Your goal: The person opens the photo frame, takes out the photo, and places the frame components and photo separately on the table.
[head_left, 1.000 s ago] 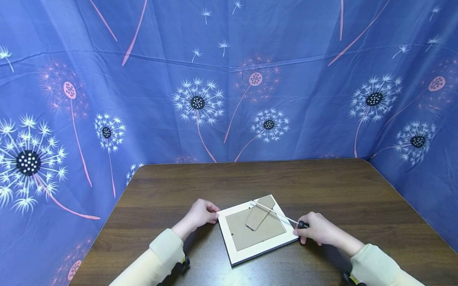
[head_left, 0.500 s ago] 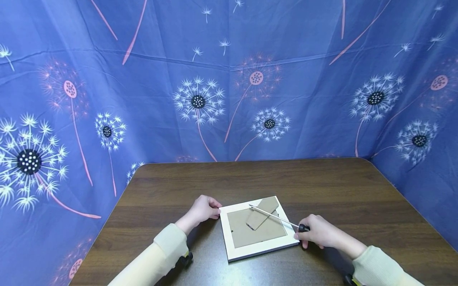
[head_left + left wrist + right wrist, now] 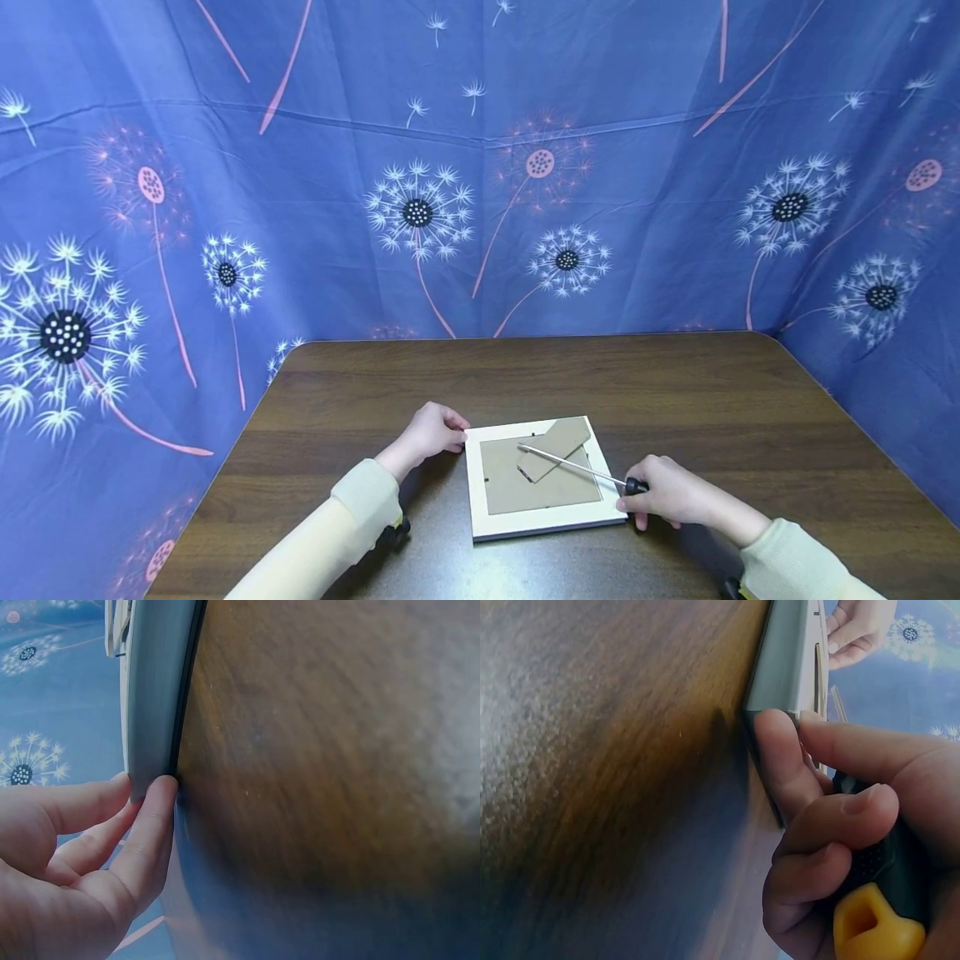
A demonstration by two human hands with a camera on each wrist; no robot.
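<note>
A picture frame (image 3: 477,492) with a pale border lies back side up on the table, its brown backing board (image 3: 517,497) and slanted stand flap (image 3: 561,442) showing. My left hand (image 3: 432,432) pinches its far left corner; in the left wrist view the thumb and fingertips sit on the frame's edge (image 3: 154,705). My right hand (image 3: 666,490) grips a screwdriver (image 3: 637,487) with a black and yellow handle, its metal shaft crossing above the backing. Thumb and a fingertip of that hand also touch the near right corner of the frame, seen in the right wrist view.
The dark wooden table (image 3: 375,375) spreads around the frame. Behind it and along the sides hangs a blue cloth (image 3: 315,250) printed with dandelions. Black and yellow wrist gear (image 3: 395,531) shows under the sleeves.
The frame has turned a little clockwise between the hands, its near edge now more level. My left hand has shifted away and rightward; my right hand has come slightly nearer with the screwdriver.
</note>
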